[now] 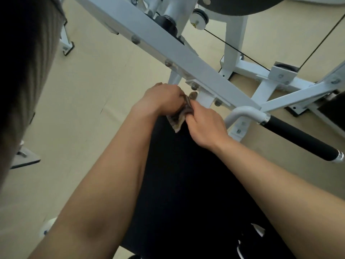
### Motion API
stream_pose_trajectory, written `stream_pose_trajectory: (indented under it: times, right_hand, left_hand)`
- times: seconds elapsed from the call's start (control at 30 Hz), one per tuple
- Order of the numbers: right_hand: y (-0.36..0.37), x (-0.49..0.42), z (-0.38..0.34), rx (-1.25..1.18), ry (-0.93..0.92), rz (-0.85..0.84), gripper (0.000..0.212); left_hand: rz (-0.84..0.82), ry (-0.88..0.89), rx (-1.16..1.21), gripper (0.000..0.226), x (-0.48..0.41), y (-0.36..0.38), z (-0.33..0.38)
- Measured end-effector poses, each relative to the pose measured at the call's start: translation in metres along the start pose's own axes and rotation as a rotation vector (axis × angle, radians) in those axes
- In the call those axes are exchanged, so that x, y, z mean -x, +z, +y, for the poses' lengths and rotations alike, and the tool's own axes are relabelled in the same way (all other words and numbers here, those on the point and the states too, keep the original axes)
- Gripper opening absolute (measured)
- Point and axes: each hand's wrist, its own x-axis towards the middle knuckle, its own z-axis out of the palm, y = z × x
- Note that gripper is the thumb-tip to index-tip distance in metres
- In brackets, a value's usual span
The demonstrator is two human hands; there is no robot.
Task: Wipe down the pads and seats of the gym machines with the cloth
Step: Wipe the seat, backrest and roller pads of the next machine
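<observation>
From the head camera, I am gripping the cloth between my left hand and right hand, both closed on it, bunching it over the near black pad. No wiping contact is showing; the upper pad beyond my hands is probably remaining.

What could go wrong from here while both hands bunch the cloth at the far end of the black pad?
Both the left hand and right hand grip the cloth right beside the bolts under the white frame bar; knuckles may scrape or the cloth may snag there. Bunched so small, it could wipe little of the black pad.
</observation>
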Motion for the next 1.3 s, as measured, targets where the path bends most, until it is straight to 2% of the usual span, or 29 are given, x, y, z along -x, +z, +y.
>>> stream_pose_trajectory:
  times: [0.1, 0.2, 0.3, 0.37, 0.47, 0.57, 0.63, 0.8, 1.03, 1.3]
  right_hand:
    - [0.002, -0.029, -0.002, -0.069, 0.096, -0.040, 0.035]
    - [0.013, -0.010, -0.001, -0.099, 0.118, 0.041, 0.038]
    - [0.023, 0.033, 0.009, -0.072, 0.141, 0.260, 0.032]
    - [0.030, 0.054, 0.019, -0.060, 0.166, 0.384, 0.027]
    - [0.036, 0.074, 0.038, -0.052, 0.287, 0.479, 0.024]
    - [0.046, 0.091, 0.049, -0.047, 0.328, 0.578, 0.031]
    - [0.056, 0.097, 0.048, -0.061, 0.333, 0.636, 0.033]
    - [0.084, 0.122, 0.045, -0.141, 0.360, 0.636, 0.054]
    - [0.191, 0.226, 0.024, -0.128, 0.411, 0.573, 0.058]
    - [0.306, 0.324, -0.011, -0.075, 0.443, 0.479, 0.059]
  left_hand:
    - [-0.151, -0.055, 0.092, 0.027, -0.023, -0.012, 0.005]
    - [-0.137, -0.047, 0.013, 0.029, -0.020, -0.009, 0.016]
    - [0.045, 0.012, -0.195, 0.034, 0.010, 0.011, 0.034]
    - [0.154, 0.096, -0.248, 0.036, 0.029, 0.030, 0.053]
    - [0.339, 0.245, -0.162, 0.036, 0.055, 0.067, 0.076]
    - [0.459, 0.266, -0.004, 0.045, 0.072, 0.105, 0.080]
    - [0.494, 0.266, 0.015, 0.052, 0.080, 0.121, 0.076]
    - [0.523, 0.249, -0.011, 0.060, 0.109, 0.160, 0.061]
    - [0.465, 0.239, 0.022, 0.070, 0.188, 0.229, 0.016]
    - [0.414, 0.385, -0.165, 0.070, 0.279, 0.314, -0.053]
